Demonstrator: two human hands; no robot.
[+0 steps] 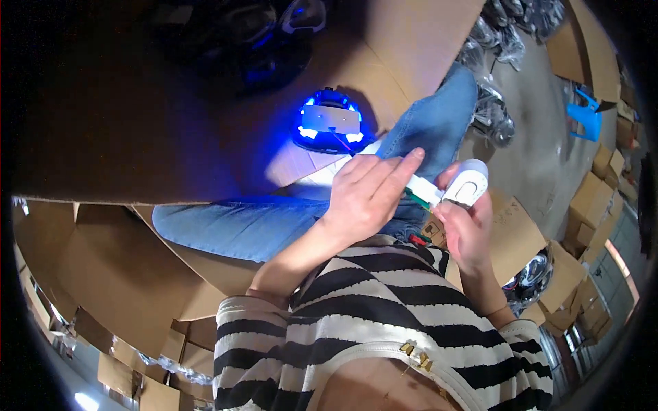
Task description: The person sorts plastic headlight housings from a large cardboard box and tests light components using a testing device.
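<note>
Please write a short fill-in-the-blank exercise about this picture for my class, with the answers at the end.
1. The white plastic device with a rounded end is held in the person's ____ hand.
2. The lights of the dark oval unit with a pale rectangular plate glow ____.
3. The person's black-and-white fabric shirt is patterned with ____.
4. In the picture, the dark oval unit lies to the ____ of the white device.

Missing words: right; blue; stripes; left.

Dark marks (512, 216) on the cardboard box (508, 248) are too small to read.
</note>
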